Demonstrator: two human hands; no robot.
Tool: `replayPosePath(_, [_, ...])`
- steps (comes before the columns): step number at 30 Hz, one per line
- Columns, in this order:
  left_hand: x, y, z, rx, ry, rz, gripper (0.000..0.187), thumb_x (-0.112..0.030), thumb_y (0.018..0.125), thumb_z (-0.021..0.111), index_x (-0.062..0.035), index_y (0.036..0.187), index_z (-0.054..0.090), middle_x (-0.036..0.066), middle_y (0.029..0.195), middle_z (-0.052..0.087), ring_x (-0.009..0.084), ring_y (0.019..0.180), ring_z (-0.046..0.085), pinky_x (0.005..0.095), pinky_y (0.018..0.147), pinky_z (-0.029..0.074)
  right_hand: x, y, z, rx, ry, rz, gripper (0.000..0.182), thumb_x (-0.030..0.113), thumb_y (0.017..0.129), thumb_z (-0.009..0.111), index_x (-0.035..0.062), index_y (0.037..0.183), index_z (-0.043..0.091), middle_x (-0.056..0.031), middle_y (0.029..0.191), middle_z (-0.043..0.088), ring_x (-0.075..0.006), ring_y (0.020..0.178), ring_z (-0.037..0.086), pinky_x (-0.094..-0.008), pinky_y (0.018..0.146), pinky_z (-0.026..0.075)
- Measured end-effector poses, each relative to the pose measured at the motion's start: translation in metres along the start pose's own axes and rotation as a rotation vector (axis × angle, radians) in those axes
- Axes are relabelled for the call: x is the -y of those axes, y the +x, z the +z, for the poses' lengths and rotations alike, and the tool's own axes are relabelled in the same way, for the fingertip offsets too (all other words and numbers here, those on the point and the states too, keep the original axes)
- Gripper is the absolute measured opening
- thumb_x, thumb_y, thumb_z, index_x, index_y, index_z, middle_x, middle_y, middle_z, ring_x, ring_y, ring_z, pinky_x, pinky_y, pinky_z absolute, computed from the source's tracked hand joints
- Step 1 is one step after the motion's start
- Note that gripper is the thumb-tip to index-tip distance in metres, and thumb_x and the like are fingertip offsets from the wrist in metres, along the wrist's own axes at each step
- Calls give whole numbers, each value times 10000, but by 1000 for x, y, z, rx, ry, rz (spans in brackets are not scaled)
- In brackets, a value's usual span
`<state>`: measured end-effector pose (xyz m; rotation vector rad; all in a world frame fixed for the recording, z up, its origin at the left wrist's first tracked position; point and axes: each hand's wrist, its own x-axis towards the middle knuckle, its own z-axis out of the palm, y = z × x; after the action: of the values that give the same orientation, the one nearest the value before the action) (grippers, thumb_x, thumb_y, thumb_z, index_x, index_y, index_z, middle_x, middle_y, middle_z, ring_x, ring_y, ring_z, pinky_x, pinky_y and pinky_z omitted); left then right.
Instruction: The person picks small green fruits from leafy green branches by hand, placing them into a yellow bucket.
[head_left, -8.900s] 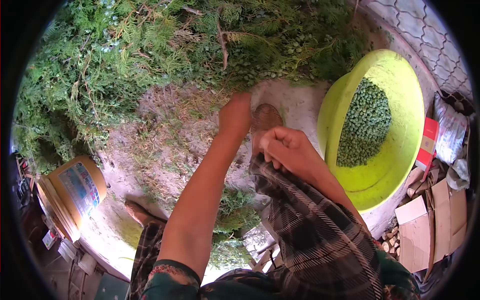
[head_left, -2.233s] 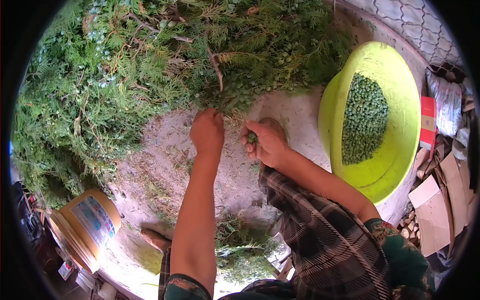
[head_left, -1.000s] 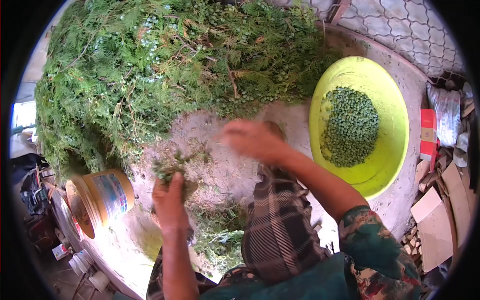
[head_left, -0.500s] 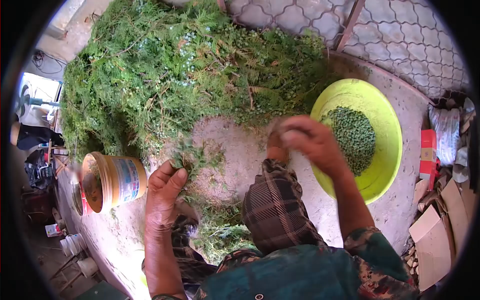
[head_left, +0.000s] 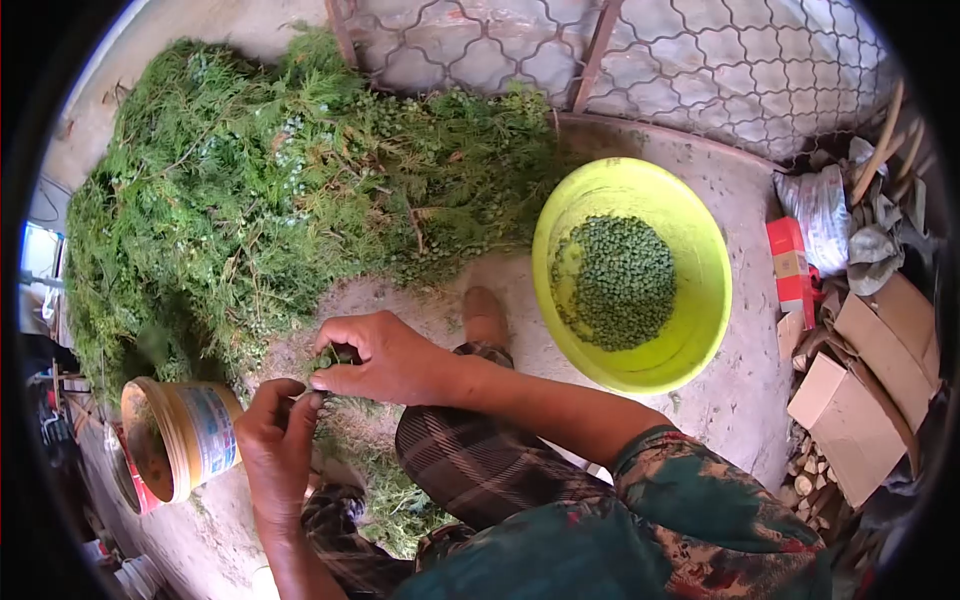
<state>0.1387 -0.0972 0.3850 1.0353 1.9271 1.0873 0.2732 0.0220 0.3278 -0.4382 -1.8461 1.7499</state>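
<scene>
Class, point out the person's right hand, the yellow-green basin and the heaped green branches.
Right hand (head_left: 388,360), head view: middle of the hand.
Yellow-green basin (head_left: 698,270), head view: bare inner wall.
Green branches (head_left: 290,195), head view: foliage mid-heap.

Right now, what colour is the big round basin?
The basin is yellow-green; the head view shows it best.

A wavy metal lattice (head_left: 700,70) with brownish uprights (head_left: 596,55) runs along the back, near a pale wall (head_left: 225,22). The floor (head_left: 752,400) is dull grey (faintly pinkish, with dark specks); bright light (head_left: 40,248) shows far left.
</scene>
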Motion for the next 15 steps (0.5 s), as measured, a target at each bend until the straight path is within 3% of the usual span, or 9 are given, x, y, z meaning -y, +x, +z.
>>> replayPosePath(2, [-2, -1, 3, 7, 534, 381, 92, -57, 794, 663, -3, 797, 589, 87, 632, 559, 181, 501, 481, 291, 485, 374, 1, -2, 4, -47, -68, 1, 251, 166, 786, 685, 11, 946, 567, -33, 719, 538, -56, 669, 463, -243, 585, 400])
replayPosePath(3, [-3, -2, 5, 11, 529, 390, 92, -57, 794, 663, -3, 797, 589, 87, 632, 559, 181, 501, 481, 291, 485, 374, 3, -3, 5, -81, -10, -22, 244, 161, 787, 688, 12, 938, 567, -20, 729, 539, -52, 677, 465, -238, 590, 399])
replayPosePath(6, [-2, -3, 13, 14, 575, 365, 126, -26, 796, 635, 0, 735, 527, 153, 614, 495, 300, 510, 470, 342, 495, 389, -2, -4, 3, -88, 122, -42, 229, 161, 795, 686, 20, 933, 568, 5, 754, 544, -43, 697, 466, -226, 598, 397])
replayPosePath(10, [-14, -3, 7, 99, 449, 274, 126, -12, 832, 567, 5, 728, 497, 142, 581, 433, 235, 495, 383, 333, 479, 346, -6, -3, -2, -36, 267, -56, 218, 172, 814, 675, 55, 971, 580, 34, 773, 558, -26, 686, 474, -188, 586, 387])
replayPosePath(11, [-16, -2, 5, 101, 426, 274, 131, -17, 848, 539, 10, 730, 489, 125, 575, 403, 184, 506, 357, 323, 477, 331, 7, -7, -7, 29, 512, 263, 231, 167, 813, 674, 62, 1000, 590, 26, 759, 573, -14, 623, 479, -172, 530, 377])
replayPosePath(15, [-11, -2, -4, 135, 191, 122, 129, -38, 853, 551, 23, 752, 500, 66, 583, 387, 124, 533, 349, 291, 488, 314, 1, -5, -2, 41, 548, 346, 240, 161, 812, 673, 49, 1009, 593, 32, 734, 576, -4, 555, 466, -172, 473, 361])
